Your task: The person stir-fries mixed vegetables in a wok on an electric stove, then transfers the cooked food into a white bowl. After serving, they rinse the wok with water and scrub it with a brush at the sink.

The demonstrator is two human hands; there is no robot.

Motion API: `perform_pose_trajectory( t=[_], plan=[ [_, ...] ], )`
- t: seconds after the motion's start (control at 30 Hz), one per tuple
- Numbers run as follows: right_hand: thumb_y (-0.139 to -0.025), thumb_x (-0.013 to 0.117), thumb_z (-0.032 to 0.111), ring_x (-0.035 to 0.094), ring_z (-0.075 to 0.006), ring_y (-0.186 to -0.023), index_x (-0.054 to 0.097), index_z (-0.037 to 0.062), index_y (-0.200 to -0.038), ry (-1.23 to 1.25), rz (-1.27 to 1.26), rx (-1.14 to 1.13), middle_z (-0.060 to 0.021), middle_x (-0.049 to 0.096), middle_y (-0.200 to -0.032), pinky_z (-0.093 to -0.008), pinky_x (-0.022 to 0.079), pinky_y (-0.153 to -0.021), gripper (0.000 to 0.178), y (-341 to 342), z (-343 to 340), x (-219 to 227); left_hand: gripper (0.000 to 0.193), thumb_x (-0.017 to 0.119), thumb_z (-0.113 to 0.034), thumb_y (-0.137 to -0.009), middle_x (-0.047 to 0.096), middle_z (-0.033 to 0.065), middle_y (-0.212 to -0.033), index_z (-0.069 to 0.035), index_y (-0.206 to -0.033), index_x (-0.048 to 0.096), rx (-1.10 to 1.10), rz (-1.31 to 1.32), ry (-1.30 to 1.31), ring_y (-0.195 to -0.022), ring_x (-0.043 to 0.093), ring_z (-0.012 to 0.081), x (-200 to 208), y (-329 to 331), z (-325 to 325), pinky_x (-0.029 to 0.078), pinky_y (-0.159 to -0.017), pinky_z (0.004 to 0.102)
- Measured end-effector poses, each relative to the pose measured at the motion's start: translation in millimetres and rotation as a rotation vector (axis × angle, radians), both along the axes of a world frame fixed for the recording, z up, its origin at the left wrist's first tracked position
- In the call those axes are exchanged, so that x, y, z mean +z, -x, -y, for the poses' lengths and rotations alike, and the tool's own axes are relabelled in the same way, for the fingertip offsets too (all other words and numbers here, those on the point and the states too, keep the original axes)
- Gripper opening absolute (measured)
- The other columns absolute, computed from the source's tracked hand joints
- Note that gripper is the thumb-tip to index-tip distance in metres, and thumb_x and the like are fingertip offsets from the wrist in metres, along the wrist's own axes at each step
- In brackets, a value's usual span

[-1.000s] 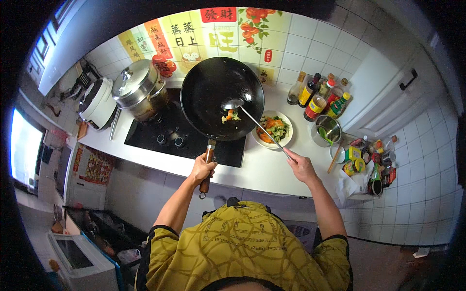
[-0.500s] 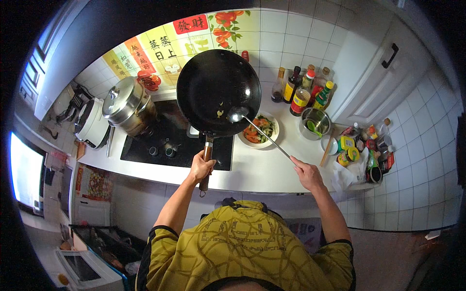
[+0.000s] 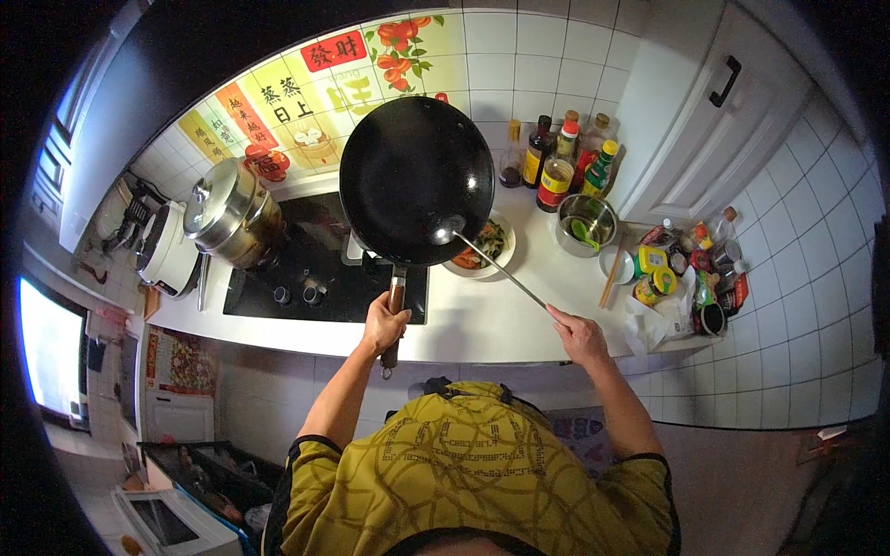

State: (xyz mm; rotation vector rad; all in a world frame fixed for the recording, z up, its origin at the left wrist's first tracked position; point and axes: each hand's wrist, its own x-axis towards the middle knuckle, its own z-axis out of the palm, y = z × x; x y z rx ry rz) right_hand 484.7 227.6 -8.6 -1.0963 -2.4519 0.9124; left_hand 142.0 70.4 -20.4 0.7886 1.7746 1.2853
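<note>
My left hand is closed round the wooden handle of a black wok. The wok is held up off the cooktop, tilted so its dark inside faces me. A metal ladle is in my right hand, its long handle pinched near the end. The ladle's bowl rests at or just over the wok's lower right inner wall; whether it touches I cannot tell. Partly hidden under the wok's right edge is a white plate of cooked green and orange-red vegetables.
A steel steamer pot and a white rice cooker stand left. Sauce bottles, a steel bowl with a green spoon, chopsticks and several jars crowd the right. A white cabinet door rises behind them.
The wok has shifted right relative to the counter and covers more of the plate. The small yellowish food bits in it no longer show. The ladle's bowl has moved slightly down along the wok wall.
</note>
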Motion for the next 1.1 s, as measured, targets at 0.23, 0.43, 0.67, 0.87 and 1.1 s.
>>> perform_pose_trajectory(
  t=[0.23,0.43,0.67,0.87,1.1],
  plan=[
    [-0.083,0.054,0.014,0.062,-0.03,-0.082,0.053,0.0172,-0.119,0.073,-0.199,-0.02,-0.0177,0.061,-0.095,-0.0352,0.049,-0.07,0.036,25,-8,-10,0.02,0.059,-0.002,-0.073,0.044,0.0007,-0.056,-0.005,-0.081,0.042,0.034,-0.058,0.041,-0.043,0.045,0.0103,4,-7,-5,0.039,-0.039,0.0251],
    [-0.083,0.054,0.014,0.062,-0.0304,-0.079,0.053,0.0188,-0.118,0.057,-0.109,-0.038,-0.0178,0.061,-0.091,-0.037,0.048,-0.067,0.035,12,-2,-12,0.02,0.06,-0.003,-0.073,0.046,0.0017,-0.057,-0.004,-0.08,0.042,0.053,-0.199,0.066,-0.044,0.047,0.0116,-1,-7,-7,0.041,-0.041,0.0264],
    [-0.082,0.054,0.014,0.06,-0.0322,-0.075,0.055,0.02,-0.116,-0.102,-0.1,-0.08,-0.0167,0.061,-0.081,-0.0393,0.047,-0.065,0.034,-23,-10,-29,0.019,0.062,-0.006,-0.072,0.048,0.004,-0.059,-0.003,-0.081,0.045,0.098,-0.238,0.065,-0.049,0.049,0.0127,3,-4,-17,0.042,-0.045,0.0272],
    [-0.082,0.053,0.012,0.059,-0.0322,-0.072,0.055,0.0183,-0.116,-0.157,-0.103,-0.093,-0.0168,0.06,-0.078,-0.0394,0.047,-0.065,0.035,-47,-9,-29,0.023,0.064,-0.01,-0.068,0.051,0.0082,-0.066,0.0,-0.082,0.049,0.153,-0.432,0.09,-0.061,0.051,0.0178,-23,18,-15,0.044,-0.06,0.0313],
    [-0.083,0.053,0.014,0.061,-0.031,-0.077,0.053,0.017,-0.118,-0.059,-0.183,-0.075,-0.0184,0.062,-0.089,-0.0369,0.048,-0.068,0.036,-29,-8,-32,0.022,0.063,-0.011,-0.068,0.051,0.0086,-0.065,0.0,-0.08,0.048,0.17,-0.489,0.086,-0.06,0.051,0.0181,-12,5,-18,0.044,-0.059,0.0316]
  ],
)
